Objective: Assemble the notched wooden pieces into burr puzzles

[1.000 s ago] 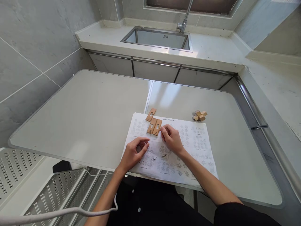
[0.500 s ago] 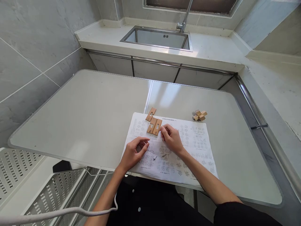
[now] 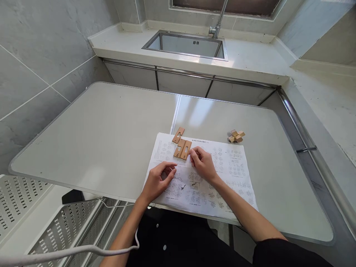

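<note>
Three flat wooden puzzle pieces lie on the printed sheet. The slotted piece marked 2 is side by side with the notched piece marked 3. A further notched piece sits above them, tilted, partly past the paper's top edge. My right hand rests right of piece 2 with curled fingers, its fingertips close to that piece; no object shows in it. Whether they touch I cannot tell. My left hand rests lower left on the paper, fingers bent and thumb apart, holding nothing.
The sheet of small diagrams lies along the near edge of the folding table. An assembled wooden burr puzzle stands to the right, beyond the sheet. A white cable crosses at lower left. Behind is a sink with a tap.
</note>
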Demonstrator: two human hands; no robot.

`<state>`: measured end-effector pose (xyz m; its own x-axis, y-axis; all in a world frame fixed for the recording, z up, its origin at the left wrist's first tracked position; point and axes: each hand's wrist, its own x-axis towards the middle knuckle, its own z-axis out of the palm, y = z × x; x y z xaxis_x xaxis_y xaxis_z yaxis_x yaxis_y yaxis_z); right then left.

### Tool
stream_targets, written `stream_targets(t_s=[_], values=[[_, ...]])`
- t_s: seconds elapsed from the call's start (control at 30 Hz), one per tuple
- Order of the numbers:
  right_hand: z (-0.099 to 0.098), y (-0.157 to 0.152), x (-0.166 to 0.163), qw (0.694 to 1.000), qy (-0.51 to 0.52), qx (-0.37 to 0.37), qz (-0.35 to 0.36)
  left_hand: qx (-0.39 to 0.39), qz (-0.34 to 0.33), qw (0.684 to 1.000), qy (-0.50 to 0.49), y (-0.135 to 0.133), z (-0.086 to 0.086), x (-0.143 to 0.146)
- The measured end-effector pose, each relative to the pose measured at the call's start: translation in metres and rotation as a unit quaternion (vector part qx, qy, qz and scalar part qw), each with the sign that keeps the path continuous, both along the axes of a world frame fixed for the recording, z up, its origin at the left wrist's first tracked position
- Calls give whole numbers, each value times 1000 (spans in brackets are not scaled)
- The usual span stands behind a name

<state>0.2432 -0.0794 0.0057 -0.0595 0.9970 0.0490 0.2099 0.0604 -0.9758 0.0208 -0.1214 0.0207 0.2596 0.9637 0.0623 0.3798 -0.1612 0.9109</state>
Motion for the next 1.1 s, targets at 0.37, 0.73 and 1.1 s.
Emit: stream_targets(t_s=[0.37, 0.73, 1.1], values=[[-1, -1, 1, 1000, 1, -1, 1, -1, 2, 1000, -7, 0, 0, 0], [1, 0, 1, 1000, -5, -3, 1, -2, 3, 1000, 0, 0, 2, 0], [-1, 0, 1, 1000, -5, 1, 2, -3, 5, 1000, 0, 0, 2, 1]])
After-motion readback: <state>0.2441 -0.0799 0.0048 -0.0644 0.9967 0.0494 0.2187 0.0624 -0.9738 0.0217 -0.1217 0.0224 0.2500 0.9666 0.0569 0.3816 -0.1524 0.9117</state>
